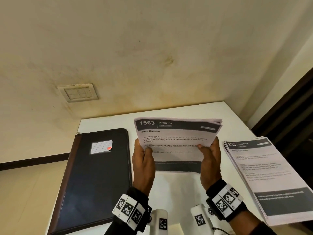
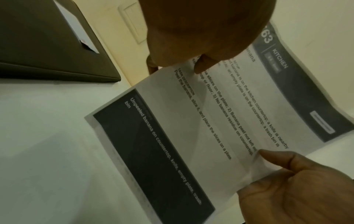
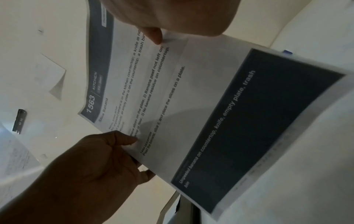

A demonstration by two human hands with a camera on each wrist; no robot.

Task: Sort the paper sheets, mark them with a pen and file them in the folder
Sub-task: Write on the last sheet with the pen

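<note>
Both raised, left hand (image 1: 143, 164) – right hand (image 1: 210, 161), thumbs-on-top grip pinching sheet stack (image 1: 177, 141) edges.

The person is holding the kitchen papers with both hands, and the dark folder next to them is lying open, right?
Not quite. The folder is closed, lying flat on the table with its label facing up; the head view shows this. The rest is right: the left hand and right hand both hold the kitchen papers.
</note>
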